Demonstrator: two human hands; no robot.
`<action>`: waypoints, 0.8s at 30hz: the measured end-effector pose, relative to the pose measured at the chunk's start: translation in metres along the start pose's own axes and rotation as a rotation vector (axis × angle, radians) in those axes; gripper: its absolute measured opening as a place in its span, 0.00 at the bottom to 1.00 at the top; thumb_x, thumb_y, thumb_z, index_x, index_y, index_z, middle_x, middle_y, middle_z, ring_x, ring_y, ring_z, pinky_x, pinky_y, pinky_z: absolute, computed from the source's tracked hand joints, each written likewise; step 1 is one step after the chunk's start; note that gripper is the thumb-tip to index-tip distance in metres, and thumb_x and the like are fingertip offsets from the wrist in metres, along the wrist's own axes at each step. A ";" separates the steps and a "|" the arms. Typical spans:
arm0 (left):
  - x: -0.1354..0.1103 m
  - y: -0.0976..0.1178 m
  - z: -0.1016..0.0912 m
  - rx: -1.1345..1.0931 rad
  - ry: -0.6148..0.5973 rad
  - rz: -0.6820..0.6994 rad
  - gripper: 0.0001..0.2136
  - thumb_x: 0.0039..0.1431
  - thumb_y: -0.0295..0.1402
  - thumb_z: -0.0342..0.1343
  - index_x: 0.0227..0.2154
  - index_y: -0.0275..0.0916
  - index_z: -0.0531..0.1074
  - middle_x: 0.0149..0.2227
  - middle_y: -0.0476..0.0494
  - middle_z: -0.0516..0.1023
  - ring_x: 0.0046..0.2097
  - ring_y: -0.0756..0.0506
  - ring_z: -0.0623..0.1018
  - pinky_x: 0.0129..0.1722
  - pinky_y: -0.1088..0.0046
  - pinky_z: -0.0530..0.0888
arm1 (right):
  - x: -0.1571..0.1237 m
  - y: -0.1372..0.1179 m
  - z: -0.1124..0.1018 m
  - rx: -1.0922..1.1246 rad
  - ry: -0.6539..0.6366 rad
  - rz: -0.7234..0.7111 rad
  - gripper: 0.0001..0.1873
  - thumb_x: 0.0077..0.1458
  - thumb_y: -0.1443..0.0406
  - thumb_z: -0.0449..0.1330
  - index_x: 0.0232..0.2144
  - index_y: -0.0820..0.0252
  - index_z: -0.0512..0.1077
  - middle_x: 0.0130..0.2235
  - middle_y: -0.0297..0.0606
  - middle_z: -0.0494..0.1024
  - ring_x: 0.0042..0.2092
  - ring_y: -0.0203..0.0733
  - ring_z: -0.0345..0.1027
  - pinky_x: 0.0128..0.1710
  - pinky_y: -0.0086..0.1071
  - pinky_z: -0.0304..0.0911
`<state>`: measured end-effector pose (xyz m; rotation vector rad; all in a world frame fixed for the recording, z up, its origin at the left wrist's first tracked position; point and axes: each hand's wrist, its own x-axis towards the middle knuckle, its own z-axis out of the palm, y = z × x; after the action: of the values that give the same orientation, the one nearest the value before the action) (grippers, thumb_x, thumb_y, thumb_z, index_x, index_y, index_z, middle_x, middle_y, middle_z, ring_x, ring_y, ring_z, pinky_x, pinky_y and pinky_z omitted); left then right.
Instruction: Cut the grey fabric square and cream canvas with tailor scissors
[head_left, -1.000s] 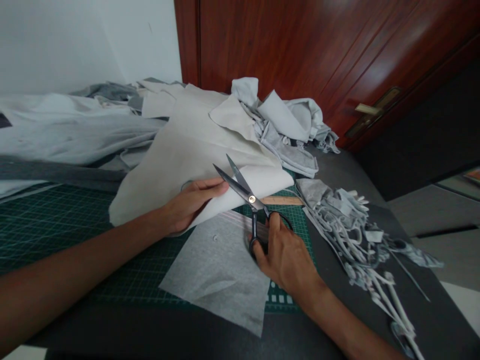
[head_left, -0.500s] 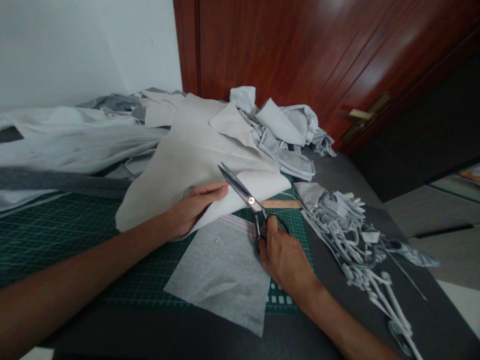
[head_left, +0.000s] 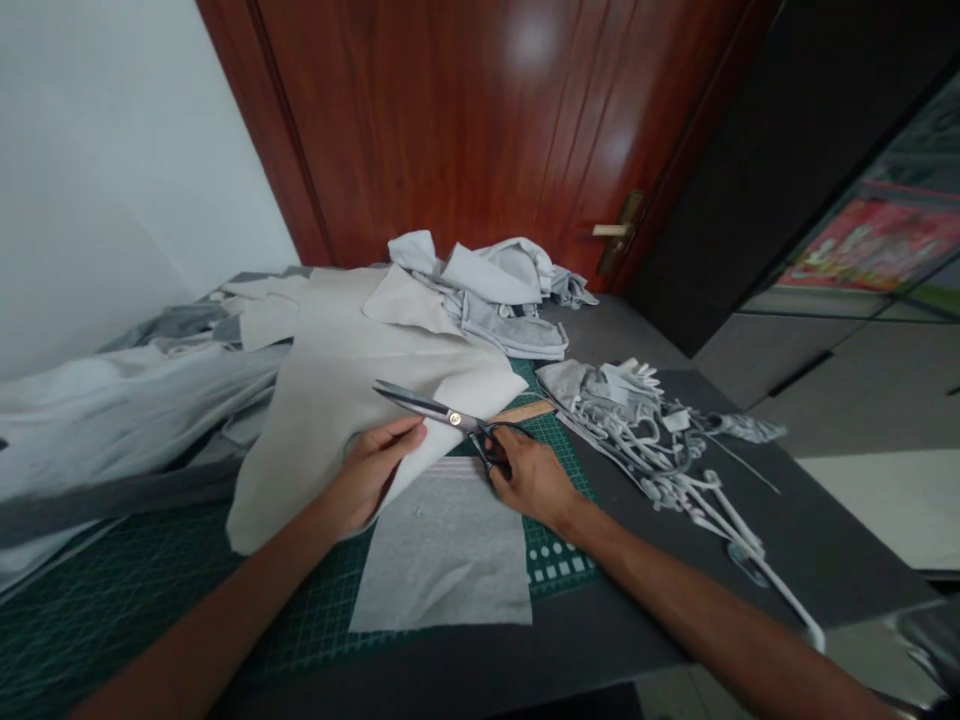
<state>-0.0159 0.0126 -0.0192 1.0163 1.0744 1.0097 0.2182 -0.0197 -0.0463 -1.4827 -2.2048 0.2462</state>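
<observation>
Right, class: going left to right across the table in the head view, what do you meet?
Draped grey cloth → left hand → right hand gripping the scissors → heap of cut fabric strips.

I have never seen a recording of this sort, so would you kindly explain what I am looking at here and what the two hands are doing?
There is no machine here: these are a person's own bare hands. The single picture comes from a camera worn on the head, looking forward and down over a dark table. The left hand rests with its fingers stretched on a large cream cloth. The right hand grips the handles of the scissors, whose blades lie over that cloth. Beneath is a green cutting mat with a grey fabric square and a wooden ruler. To the right lies a heap of grey strips.
</observation>
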 end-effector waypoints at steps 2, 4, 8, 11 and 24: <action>-0.001 -0.001 0.001 0.033 0.015 0.028 0.22 0.43 0.45 0.74 0.40 0.38 0.83 0.37 0.42 0.85 0.39 0.42 0.80 0.37 0.72 0.76 | 0.000 0.000 0.000 -0.001 0.021 -0.021 0.14 0.54 0.72 0.57 0.44 0.59 0.66 0.42 0.41 0.78 0.42 0.42 0.73 0.43 0.32 0.66; -0.002 -0.002 0.001 0.049 0.021 0.052 0.23 0.43 0.45 0.74 0.40 0.37 0.83 0.37 0.43 0.85 0.40 0.43 0.80 0.39 0.73 0.75 | 0.001 0.000 -0.001 -0.007 0.034 -0.037 0.14 0.55 0.72 0.56 0.45 0.60 0.66 0.43 0.42 0.77 0.44 0.43 0.72 0.45 0.32 0.65; -0.003 -0.003 -0.001 0.081 0.016 0.082 0.25 0.43 0.46 0.74 0.42 0.37 0.82 0.39 0.43 0.85 0.38 0.45 0.79 0.36 0.74 0.74 | 0.001 0.001 -0.005 0.021 0.057 -0.048 0.14 0.54 0.70 0.57 0.45 0.61 0.66 0.44 0.44 0.76 0.47 0.46 0.70 0.50 0.35 0.63; -0.003 -0.006 -0.002 0.121 0.002 0.113 0.27 0.44 0.47 0.74 0.45 0.37 0.81 0.44 0.40 0.85 0.40 0.44 0.81 0.39 0.73 0.74 | 0.001 0.003 -0.007 0.078 0.102 -0.029 0.16 0.52 0.68 0.58 0.45 0.63 0.66 0.44 0.47 0.74 0.49 0.49 0.67 0.53 0.40 0.61; 0.010 -0.014 -0.008 0.346 -0.047 0.238 0.30 0.33 0.56 0.73 0.36 0.37 0.82 0.40 0.38 0.86 0.45 0.36 0.82 0.50 0.61 0.76 | 0.028 0.030 -0.016 1.096 0.354 0.075 0.22 0.54 0.43 0.58 0.29 0.52 0.59 0.24 0.23 0.54 0.23 0.34 0.49 0.23 0.28 0.54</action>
<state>-0.0200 0.0198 -0.0358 1.4697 1.1315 1.0025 0.2420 0.0161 -0.0368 -0.8660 -1.3131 0.9457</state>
